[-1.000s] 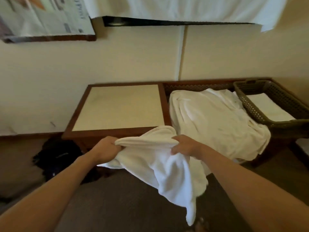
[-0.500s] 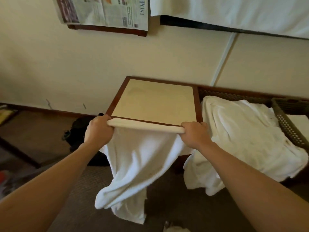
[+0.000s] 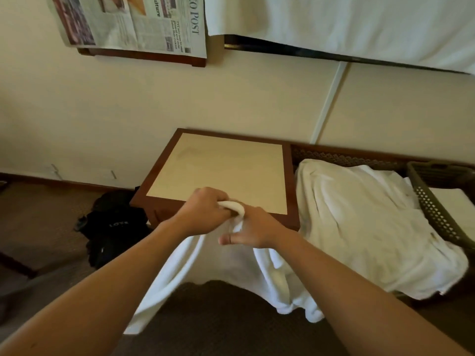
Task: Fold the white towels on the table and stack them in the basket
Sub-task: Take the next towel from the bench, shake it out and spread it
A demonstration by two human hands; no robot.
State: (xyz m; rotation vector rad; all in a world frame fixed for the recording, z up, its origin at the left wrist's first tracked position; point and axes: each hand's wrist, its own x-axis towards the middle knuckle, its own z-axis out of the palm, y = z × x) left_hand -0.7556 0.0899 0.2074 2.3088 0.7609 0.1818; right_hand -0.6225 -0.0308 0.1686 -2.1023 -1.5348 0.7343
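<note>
Over the near edge of the table, both hands are brought close together with a white towel gathered between them. A bunched corner of the towel is gripped by the left hand, its fingers curled tightly round the cloth. The right hand is set just beside it, touching the same bunch — its thumb and first finger seem to be pinching the cloth, while one finger is stretched out loosely to the left; how firmly the towel is held there cannot be told. From the hands the towel is draped down in front of the table in two hanging folds, well off the dark carpet.

To the right, a loose pile of towels is spread over the low bench beside the table, one edge spilling over the front. At the far right a brown basket is seen, partly cut off by the frame edge, with something white and flat lying inside — only a corner of it is visible.

On the floor left of the table lies a black bag. A newspaper is hung on the wall above.
</note>
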